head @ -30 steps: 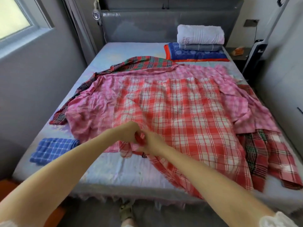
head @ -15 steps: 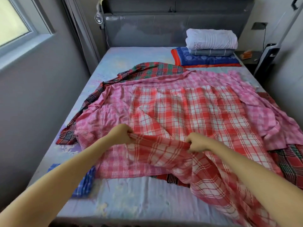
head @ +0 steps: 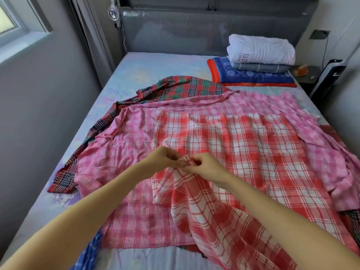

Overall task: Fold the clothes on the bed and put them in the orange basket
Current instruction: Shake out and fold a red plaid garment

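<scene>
A bed (head: 155, 71) with a pale sheet was seen from above, filling most of the view. A large pink checked cloth (head: 126, 152) was spread across it, and a red-and-white checked cloth (head: 243, 145) was laid on top, its near part raised in loose folds. A dark red-and-green plaid cloth (head: 185, 86) was partly covered by the pink one on the far left side. By the headboard, a white folded towel (head: 261, 49) was stacked on a grey piece and a blue blanket (head: 253, 76). A blue checked cloth (head: 89, 254) was glimpsed at the near left edge. The left hand (head: 163, 160) and right hand (head: 204, 166) were held almost touching, fingers curled, both pinching one bunched edge of the red-and-white cloth.
</scene>
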The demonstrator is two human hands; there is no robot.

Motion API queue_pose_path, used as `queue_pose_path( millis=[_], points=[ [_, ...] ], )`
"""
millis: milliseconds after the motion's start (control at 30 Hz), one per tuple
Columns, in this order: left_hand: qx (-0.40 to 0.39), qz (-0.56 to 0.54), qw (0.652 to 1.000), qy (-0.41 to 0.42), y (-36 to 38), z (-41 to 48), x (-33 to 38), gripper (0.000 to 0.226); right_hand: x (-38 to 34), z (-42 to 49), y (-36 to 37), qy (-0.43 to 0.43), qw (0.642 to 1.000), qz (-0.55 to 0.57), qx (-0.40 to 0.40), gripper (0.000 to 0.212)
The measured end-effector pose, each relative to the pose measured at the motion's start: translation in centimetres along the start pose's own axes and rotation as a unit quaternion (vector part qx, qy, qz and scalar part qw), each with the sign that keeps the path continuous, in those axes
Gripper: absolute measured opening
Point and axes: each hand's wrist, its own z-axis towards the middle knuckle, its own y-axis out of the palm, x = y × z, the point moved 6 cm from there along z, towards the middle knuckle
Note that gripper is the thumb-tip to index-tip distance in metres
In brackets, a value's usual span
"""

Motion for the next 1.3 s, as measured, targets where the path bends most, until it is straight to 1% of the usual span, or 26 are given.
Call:
queue_pose_path(
  millis=[100,200,233,333,400,467,533,567,667,733,867,900,1000,1067,1133,1167,1200,1233,1267,1300],
  points=[
    [-0.001,0.001,1.0,0.0,-0.9,2.9,-0.1,0.009,0.5,3.4,-1.6,0.003,1.0,-0.025,0.007,0.035],
    [0.024,0.038,0.999,0.016,-1.9,5.9,-0.1,0.01,0.6,6.8,-3.2,-0.01,0.998,-0.051,0.032,0.02],
    [0.04,0.051,0.998,0.023,-2.4,7.2,-0.1,0.009,0.8,8.2,-3.6,-0.009,0.999,-0.044,0.029,0.018],
    [0.082,0.079,0.993,0.043,-3.5,10.0,0.1,0.012,0.8,10.9,-4.4,-0.007,1.0,-0.015,0.001,0.026],
    [0.091,0.057,0.994,0.021,-3.9,11.7,-0.9,0.016,1.0,12.5,-5.1,-0.021,1.0,-0.007,0.01,0.022],
    [0.069,-0.035,0.996,-0.036,-3.6,13.0,-2.5,0.012,1.4,13.2,-5.5,-0.042,0.998,-0.023,0.041,0.022],
    [0.024,-0.126,0.987,-0.094,-2.5,14.1,-4.4,0.004,2.8,13.4,-5.4,-0.054,0.994,-0.056,0.074,0.027],
    [0.004,-0.161,0.98,-0.115,-2.0,14.2,-4.9,0.008,3.3,13.1,-5.2,-0.064,0.991,-0.074,0.091,0.027],
    [-0.058,-0.247,0.952,-0.17,0.3,14.5,-6.6,0.015,5.9,12.0,-3.8,-0.099,0.981,-0.104,0.134,0.017],
    [-0.084,-0.268,0.94,-0.194,1.5,14.3,-7.2,0.017,7.1,11.2,-2.7,-0.123,0.971,-0.129,0.159,0.018],
    [-0.089,-0.301,0.922,-0.228,2.3,14.1,-7.3,0.011,8.2,10.3,-1.6,-0.155,0.951,-0.17,0.206,0.019],
    [-0.091,-0.3,0.921,-0.23,2.3,14.2,-7.2,0.016,8.2,10.2,-1.5,-0.159,0.948,-0.175,0.213,0.019],
    [-0.109,-0.225,0.946,-0.206,2.3,14.2,-7.3,0.034,7.9,10.0,-1.1,-0.179,0.941,-0.191,0.213,0.019],
    [-0.102,-0.204,0.953,-0.201,2.2,14.3,-7.2,0.036,7.6,9.9,-1.0,-0.181,0.943,-0.189,0.207,0.018],
    [-0.095,-0.201,0.953,-0.204,2.1,14.4,-7.0,0.028,7.4,9.7,-1.2,-0.169,0.951,-0.166,0.198,0.018],
    [-0.094,-0.195,0.954,-0.208,2.0,14.4,-6.8,0.022,7.1,9.5,-1.5,-0.164,0.956,-0.152,0.191,0.023],
    [-0.088,-0.189,0.955,-0.209,1.9,14.5,-6.7,0.017,6.7,9.2,-1.5,-0.162,0.963,-0.137,0.168,0.028],
    [-0.076,-0.176,0.96,-0.205,1.7,14.8,-6.8,0.013,6.2,8.6,-1.2,-0.158,0.973,-0.128,0.113,0.03],
    [-0.059,-0.155,0.967,-0.194,1.3,15.1,-6.7,0.012,5.7,8.0,-0.4,-0.154,0.98,-0.126,0.017,0.028],
    [-0.046,-0.126,0.975,-0.176,0.7,15.4,-6.7,0.01,5.2,7.1,0.9,-0.137,0.975,-0.14,-0.103,0.025]
  ],
)
